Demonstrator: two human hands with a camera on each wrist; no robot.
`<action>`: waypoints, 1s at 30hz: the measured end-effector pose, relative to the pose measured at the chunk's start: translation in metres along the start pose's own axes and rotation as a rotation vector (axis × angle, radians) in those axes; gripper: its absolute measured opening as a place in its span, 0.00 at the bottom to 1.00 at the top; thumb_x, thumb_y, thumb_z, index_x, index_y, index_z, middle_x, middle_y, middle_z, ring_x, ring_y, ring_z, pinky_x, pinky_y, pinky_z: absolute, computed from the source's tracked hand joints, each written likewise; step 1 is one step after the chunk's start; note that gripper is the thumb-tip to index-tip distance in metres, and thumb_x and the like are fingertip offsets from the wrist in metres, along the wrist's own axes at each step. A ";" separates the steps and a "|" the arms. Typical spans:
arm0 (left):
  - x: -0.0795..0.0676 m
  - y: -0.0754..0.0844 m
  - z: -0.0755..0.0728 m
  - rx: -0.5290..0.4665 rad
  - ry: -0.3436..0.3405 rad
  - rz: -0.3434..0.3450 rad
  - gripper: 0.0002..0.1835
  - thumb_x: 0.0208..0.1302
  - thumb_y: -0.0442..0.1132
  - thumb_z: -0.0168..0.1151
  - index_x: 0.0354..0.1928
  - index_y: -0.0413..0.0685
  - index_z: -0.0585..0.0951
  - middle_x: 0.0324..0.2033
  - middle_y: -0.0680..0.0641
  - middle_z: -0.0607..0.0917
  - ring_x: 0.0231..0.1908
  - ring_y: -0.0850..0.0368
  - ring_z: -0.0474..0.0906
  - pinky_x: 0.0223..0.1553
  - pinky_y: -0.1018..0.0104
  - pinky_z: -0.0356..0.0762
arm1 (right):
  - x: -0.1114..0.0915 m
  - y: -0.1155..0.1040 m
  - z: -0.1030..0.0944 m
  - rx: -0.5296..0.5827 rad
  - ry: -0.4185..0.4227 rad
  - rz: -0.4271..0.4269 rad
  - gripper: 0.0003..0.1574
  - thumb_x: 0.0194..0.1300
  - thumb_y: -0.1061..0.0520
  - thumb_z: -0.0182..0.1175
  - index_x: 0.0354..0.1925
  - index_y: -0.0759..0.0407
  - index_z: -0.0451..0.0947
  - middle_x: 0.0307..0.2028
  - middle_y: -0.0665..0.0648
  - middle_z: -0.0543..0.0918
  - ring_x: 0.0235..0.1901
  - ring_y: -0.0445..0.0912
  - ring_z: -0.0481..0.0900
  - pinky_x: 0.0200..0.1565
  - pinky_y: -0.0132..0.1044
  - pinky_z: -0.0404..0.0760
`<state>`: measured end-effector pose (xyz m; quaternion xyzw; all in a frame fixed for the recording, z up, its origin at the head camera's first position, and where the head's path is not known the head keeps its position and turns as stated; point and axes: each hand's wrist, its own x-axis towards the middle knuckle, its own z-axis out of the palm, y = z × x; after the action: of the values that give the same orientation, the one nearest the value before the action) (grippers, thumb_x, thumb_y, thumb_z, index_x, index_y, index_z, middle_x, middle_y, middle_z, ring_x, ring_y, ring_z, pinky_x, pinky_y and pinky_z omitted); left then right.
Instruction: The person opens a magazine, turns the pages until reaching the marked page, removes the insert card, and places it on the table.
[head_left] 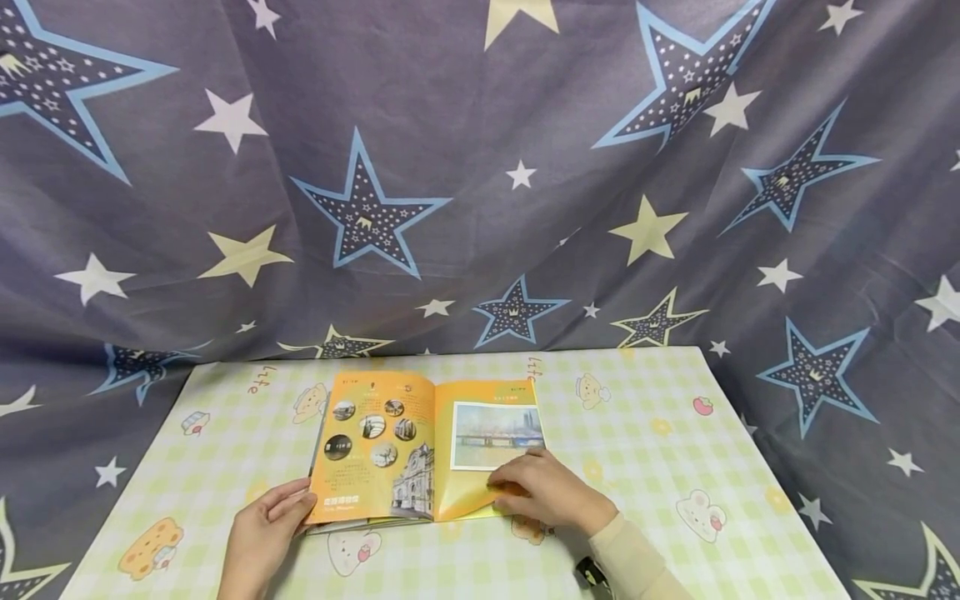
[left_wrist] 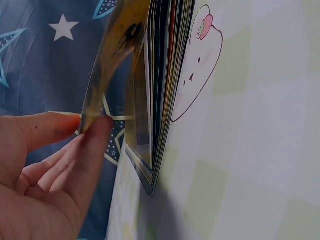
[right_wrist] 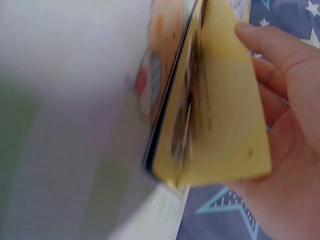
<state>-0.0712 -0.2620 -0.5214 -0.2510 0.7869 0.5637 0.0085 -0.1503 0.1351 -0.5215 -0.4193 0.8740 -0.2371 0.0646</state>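
Observation:
An open booklet (head_left: 415,492) lies on the table, its orange left page (head_left: 348,479) printed with round photos and a domed building. On the yellow right page (head_left: 465,490) is a picture of a bridge over water. My left hand (head_left: 262,529) pinches the lower left corner of the left page between thumb and finger; in the left wrist view that page (left_wrist: 107,70) stands away from the stack beneath. With my right hand (head_left: 547,490) I hold the right page near its lower outer corner. The right wrist view has this page (right_wrist: 230,110) lifted, fingers behind it.
A cloth with pale green checks and cartoon prints covers the table (head_left: 645,467). Behind and beside it hangs a dark curtain (head_left: 465,233) with stars. A small black device (head_left: 591,572) sits at my right wrist.

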 end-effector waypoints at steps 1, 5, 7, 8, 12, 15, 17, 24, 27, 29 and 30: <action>0.000 0.000 -0.001 0.017 0.001 0.004 0.24 0.68 0.44 0.67 0.60 0.36 0.79 0.45 0.45 0.88 0.36 0.74 0.82 0.38 0.76 0.84 | -0.002 0.002 -0.002 -0.003 0.022 -0.004 0.17 0.72 0.48 0.63 0.54 0.52 0.84 0.48 0.45 0.86 0.49 0.38 0.81 0.61 0.55 0.73; 0.002 0.000 -0.002 0.037 0.005 0.032 0.26 0.69 0.46 0.66 0.61 0.35 0.79 0.49 0.42 0.87 0.37 0.78 0.79 0.39 0.80 0.82 | -0.010 0.013 -0.010 -0.001 0.138 0.006 0.15 0.70 0.52 0.65 0.51 0.55 0.85 0.42 0.48 0.88 0.40 0.39 0.83 0.53 0.45 0.81; 0.002 0.001 -0.001 0.023 0.014 0.032 0.24 0.69 0.44 0.66 0.60 0.35 0.79 0.50 0.42 0.86 0.37 0.78 0.80 0.40 0.80 0.82 | -0.014 0.017 -0.014 0.000 0.198 0.042 0.15 0.69 0.52 0.66 0.51 0.56 0.85 0.42 0.49 0.88 0.41 0.41 0.83 0.51 0.44 0.82; 0.002 0.001 -0.001 0.019 0.013 0.040 0.24 0.69 0.43 0.66 0.60 0.34 0.78 0.49 0.42 0.86 0.37 0.77 0.80 0.40 0.80 0.82 | -0.016 0.019 -0.015 0.004 0.224 0.062 0.16 0.69 0.51 0.66 0.51 0.57 0.84 0.43 0.50 0.87 0.42 0.42 0.83 0.51 0.44 0.82; 0.001 0.004 0.003 0.008 0.010 0.050 0.22 0.69 0.42 0.66 0.60 0.35 0.79 0.49 0.43 0.87 0.38 0.76 0.81 0.41 0.83 0.79 | -0.022 0.023 -0.019 0.005 0.304 0.142 0.18 0.70 0.50 0.64 0.53 0.58 0.83 0.48 0.50 0.86 0.48 0.44 0.81 0.55 0.46 0.81; 0.000 0.007 0.007 -0.012 -0.015 0.065 0.22 0.70 0.41 0.65 0.60 0.36 0.79 0.50 0.42 0.86 0.40 0.74 0.82 0.42 0.84 0.78 | -0.024 0.023 -0.017 0.003 0.357 0.182 0.21 0.70 0.48 0.65 0.54 0.58 0.82 0.49 0.50 0.84 0.50 0.45 0.80 0.54 0.46 0.82; 0.000 0.010 0.009 -0.026 -0.036 0.068 0.23 0.70 0.42 0.65 0.61 0.36 0.79 0.50 0.42 0.86 0.41 0.73 0.82 0.43 0.84 0.78 | -0.023 0.023 -0.014 0.003 0.401 0.196 0.23 0.69 0.47 0.66 0.55 0.58 0.81 0.48 0.51 0.82 0.48 0.47 0.80 0.52 0.44 0.83; -0.003 0.022 0.028 -0.055 -0.102 0.094 0.23 0.70 0.45 0.66 0.60 0.39 0.80 0.50 0.43 0.86 0.43 0.66 0.84 0.43 0.76 0.83 | -0.011 0.014 -0.010 0.122 0.458 0.191 0.31 0.68 0.53 0.67 0.65 0.60 0.72 0.42 0.53 0.81 0.41 0.50 0.83 0.45 0.43 0.86; -0.006 0.029 0.038 -0.070 -0.146 0.123 0.22 0.69 0.45 0.66 0.59 0.39 0.81 0.50 0.42 0.86 0.45 0.61 0.85 0.42 0.72 0.84 | -0.003 0.006 -0.009 0.180 0.454 0.153 0.33 0.70 0.55 0.65 0.68 0.59 0.67 0.46 0.53 0.83 0.43 0.51 0.84 0.47 0.46 0.86; -0.007 0.034 0.045 -0.080 -0.175 0.147 0.22 0.69 0.45 0.67 0.58 0.38 0.81 0.49 0.41 0.86 0.46 0.56 0.85 0.43 0.71 0.85 | 0.002 0.001 -0.008 0.225 0.446 0.118 0.33 0.72 0.58 0.63 0.70 0.59 0.65 0.50 0.57 0.83 0.46 0.51 0.84 0.49 0.46 0.86; -0.008 0.036 0.049 -0.085 -0.186 0.158 0.22 0.69 0.44 0.67 0.58 0.38 0.81 0.49 0.41 0.86 0.47 0.55 0.85 0.44 0.72 0.84 | 0.005 -0.002 -0.007 0.251 0.439 0.102 0.32 0.73 0.59 0.61 0.71 0.59 0.64 0.52 0.58 0.83 0.48 0.52 0.83 0.51 0.45 0.85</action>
<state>-0.0919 -0.2071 -0.5052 -0.1347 0.7755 0.6162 0.0264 -0.1540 0.1332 -0.5137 -0.3018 0.8508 -0.4254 -0.0632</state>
